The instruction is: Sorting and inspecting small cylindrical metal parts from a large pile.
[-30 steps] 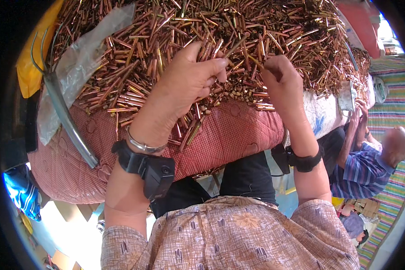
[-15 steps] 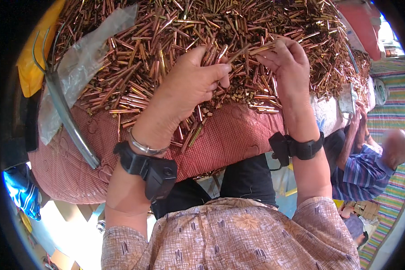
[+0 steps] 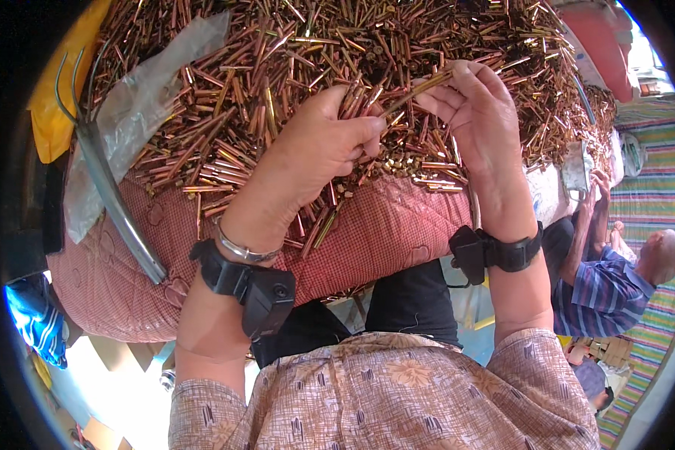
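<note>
A wide heap of slim, copper-coloured metal rods (image 3: 225, 112) lies in front of me. My left hand (image 3: 319, 142) is half closed over the near part of the heap, with a few rods showing at its curled fingers. My right hand (image 3: 480, 112) pinches one long, thin brass-coloured rod (image 3: 420, 88) between thumb and forefinger, its other fingers loosely bent. That rod slants down to the left, its lower end by my left thumb and fingertips. Whether the left fingers touch it I cannot tell. Small gold-coloured pieces (image 3: 397, 163) lie below the hands.
A red checked quilted pad (image 3: 382, 217) borders the heap's near side. At the left are a metal hand rake (image 3: 116, 202), a clear plastic bag (image 3: 131, 112) and a yellow sheet (image 3: 56, 112). To the right, another person (image 3: 611, 285) works at the heap's edge beside a striped sheet (image 3: 656, 172).
My right hand has shifted slightly, and the rod in it now shows as a longer slant toward my left fingertips. The left hand has barely moved. The other person's hands have moved a little.
</note>
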A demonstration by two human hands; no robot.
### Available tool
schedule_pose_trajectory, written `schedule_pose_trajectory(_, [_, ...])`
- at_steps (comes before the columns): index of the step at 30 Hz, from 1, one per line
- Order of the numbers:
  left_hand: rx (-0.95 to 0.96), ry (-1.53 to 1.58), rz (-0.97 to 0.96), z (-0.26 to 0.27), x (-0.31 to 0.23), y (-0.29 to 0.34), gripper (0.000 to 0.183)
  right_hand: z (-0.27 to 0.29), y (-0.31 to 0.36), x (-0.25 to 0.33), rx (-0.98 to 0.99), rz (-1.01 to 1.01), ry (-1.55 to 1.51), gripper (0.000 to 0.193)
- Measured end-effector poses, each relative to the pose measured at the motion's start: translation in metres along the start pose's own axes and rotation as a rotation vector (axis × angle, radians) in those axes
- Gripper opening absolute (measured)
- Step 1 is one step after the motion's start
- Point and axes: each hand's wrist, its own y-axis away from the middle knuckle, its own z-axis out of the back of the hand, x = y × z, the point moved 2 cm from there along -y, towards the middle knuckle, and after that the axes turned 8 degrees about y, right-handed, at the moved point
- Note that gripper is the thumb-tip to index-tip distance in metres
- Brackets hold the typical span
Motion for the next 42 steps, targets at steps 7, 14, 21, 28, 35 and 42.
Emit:
schedule_pose_trajectory(7, [0.001,0.069,0.0,-0.007,-0.001,0.001,0.017,-0.023,0.028,-0.009,0.04,-0.093,0.12,0.01])
schedule_pose_trajectory(14, [-0.004,0.074,-0.019,-0.001,0.001,-0.001,0.018,0.0,0.009,-0.008,-0.12,0.138,0.482,0.013])
schedule_pose_trajectory(21, [-0.101,0.097,-0.086,0.001,-0.003,-0.002,0.014,-0.01,-0.015,-0.014,-0.034,0.343,1.38,0.02])
schedule_pose_trajectory(28, [-0.097,-0.042,-0.162,0.004,0.0,-0.003,0.016,-0.012,-0.034,-0.021,0.073,0.136,1.591,0.031])
schedule_pose_trajectory(35, [-0.038,0.043,-0.145,0.006,-0.002,-0.003,0.011,0.007,-0.005,-0.01,-0.079,0.256,1.321,0.023])
schedule_pose_trajectory(42, [-0.209,-0.296,-0.437,0.007,0.001,-0.007,0.014,-0.003,0.036,0.002,0.124,0.147,1.104,0.012])
